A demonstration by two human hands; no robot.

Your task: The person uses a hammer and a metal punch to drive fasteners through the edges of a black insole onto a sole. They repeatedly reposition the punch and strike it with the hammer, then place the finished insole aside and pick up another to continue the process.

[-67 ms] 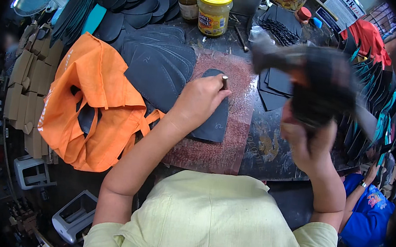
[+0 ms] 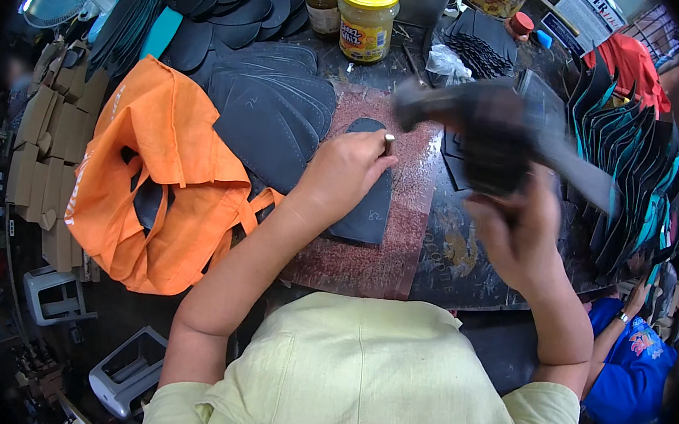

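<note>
My left hand is closed around a short metal punch, whose top end sticks up past the fingers. Under that hand lies a dark, rounded sole-shaped piece with pale marks, on a worn reddish mat. My right hand grips a dark hammer, raised above the bench to the right of the punch and smeared by motion. One end of its head points toward the punch, with a gap between them. The punch's lower tip is hidden by my left hand.
Similar dark pieces are fanned out beside the mat. An orange cloth bag lies at the left. Two jars stand at the back. Bundles of black and teal pieces fill the right side, near a co-worker's blue sleeve.
The hammer and my right hand have swung left, bringing the hammer head closer to the punch. My left hand, the punch and the dark piece have stayed nearly in place.
</note>
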